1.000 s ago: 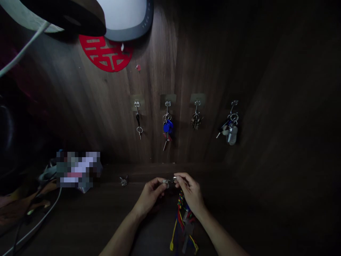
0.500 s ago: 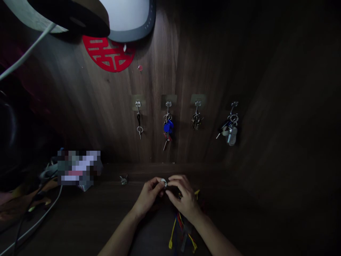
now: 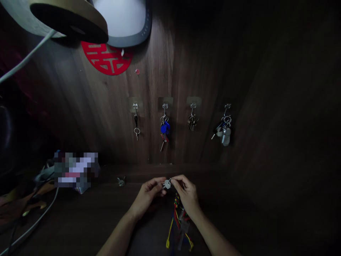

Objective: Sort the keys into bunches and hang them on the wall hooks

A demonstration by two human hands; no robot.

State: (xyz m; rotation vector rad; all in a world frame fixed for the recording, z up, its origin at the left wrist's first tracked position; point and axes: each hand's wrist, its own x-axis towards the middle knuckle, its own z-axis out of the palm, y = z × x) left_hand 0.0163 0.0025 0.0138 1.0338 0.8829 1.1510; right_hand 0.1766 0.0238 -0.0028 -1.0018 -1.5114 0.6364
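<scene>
A silver key (image 3: 167, 184) with a round head is pinched between the thumb and fingers of my left hand (image 3: 149, 192); its blade is mostly hidden by them. At the key's head, the thumb and forefinger of my right hand (image 3: 187, 192) close on what looks like a thin metal key ring (image 3: 171, 179). Below my right hand is a braided cord with red, yellow and blue strands (image 3: 176, 213), beside clear tag-like pieces (image 3: 184, 225); whether it hangs from the hand or lies on the surface I cannot tell.
Several bunches of keys (image 3: 165, 127) hang from hooks on the wooden panel. Some loose keys (image 3: 121, 181) lie left of my hands. Further left are a blurred-out box (image 3: 77, 170) and a white cable (image 3: 44, 217). Caps (image 3: 122, 25) and a red paper cutout (image 3: 109, 60) are above.
My right fingertips have come together at the key's head, where they were apart before. The key now shows its flat round face. The view has shifted slightly.
</scene>
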